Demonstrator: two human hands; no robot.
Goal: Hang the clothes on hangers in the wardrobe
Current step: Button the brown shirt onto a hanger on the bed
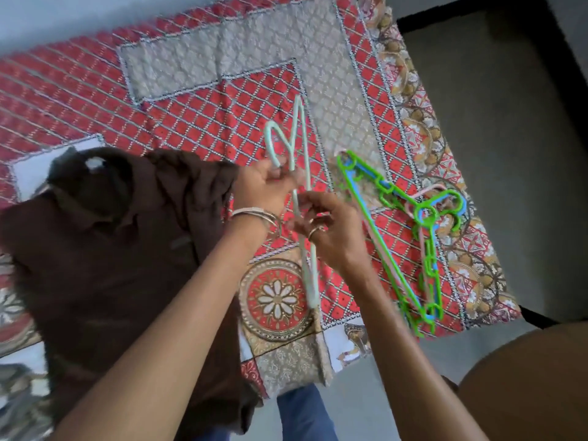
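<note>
A pale mint hanger (300, 135) stands on end above the bed, its hook pointing up and left. My left hand (265, 186) grips it near the hook's base. My right hand (324, 224) pinches its bar a little lower. A dark brown shirt (111, 249) lies spread on the bed at the left, collar toward the far side, and my left forearm crosses over it. A stack of green, blue and pink hangers (397, 230) rests on the bed to the right of my hands.
The bed wears a red, grey and gold patterned cover (222, 74). Its right edge drops to a grey floor (496, 106). My blue trouser leg (302, 415) shows below the bed's near edge. The wardrobe is out of view.
</note>
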